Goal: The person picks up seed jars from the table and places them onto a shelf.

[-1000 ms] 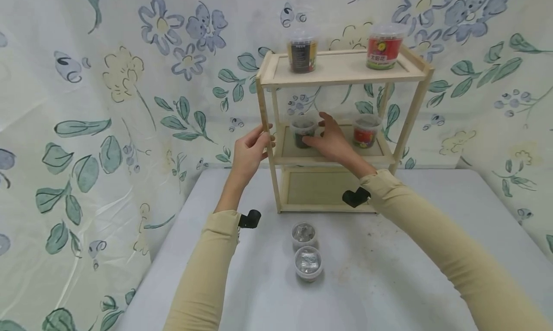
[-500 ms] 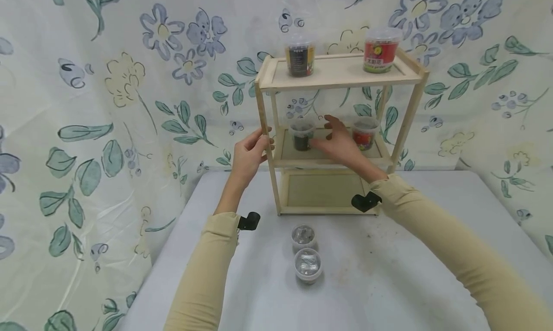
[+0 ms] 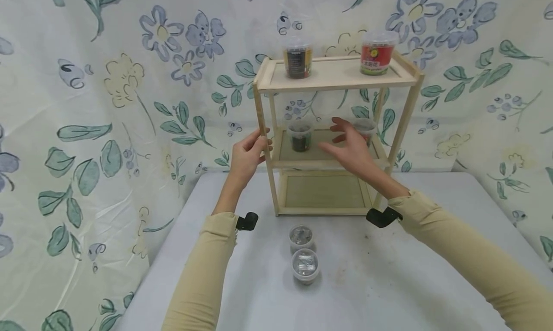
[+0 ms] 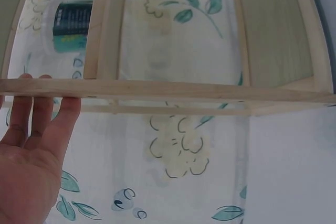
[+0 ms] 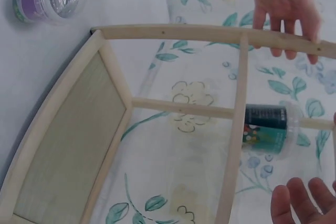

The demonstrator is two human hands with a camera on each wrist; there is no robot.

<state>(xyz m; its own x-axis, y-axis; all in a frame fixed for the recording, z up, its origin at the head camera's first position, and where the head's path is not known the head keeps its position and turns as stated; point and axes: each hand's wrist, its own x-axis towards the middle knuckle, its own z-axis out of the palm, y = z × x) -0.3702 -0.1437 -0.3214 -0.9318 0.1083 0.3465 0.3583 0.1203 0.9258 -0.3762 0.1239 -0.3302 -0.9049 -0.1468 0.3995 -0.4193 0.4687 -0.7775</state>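
Observation:
A three-tier wooden shelf rack [image 3: 337,164] stands on the white table. My left hand [image 3: 247,154] grips its left front post; the left wrist view shows the fingers [image 4: 58,127] against that post [image 4: 184,90]. On the middle tier, at the left, sits a clear lidded plastic cup [image 3: 300,138] with dark contents; its label shows dark and green in the right wrist view [image 5: 270,128]. My right hand [image 3: 352,153] hovers just right of this cup, fingers spread, holding nothing. Behind that hand, a second cup with a red label [image 3: 365,127] is partly hidden.
Up on the top tier are a black-and-yellow cup [image 3: 298,59] and a red-labelled cup [image 3: 377,55]. Two more lidded cups, one farther [image 3: 301,237] and one nearer [image 3: 305,266], stand on the table before the rack. A flowered cloth [image 3: 108,177] hangs behind.
My right hand has let go of the left middle-tier cup and drawn away to the right, now covering part of the red-labelled cup. My left hand stays on the post.

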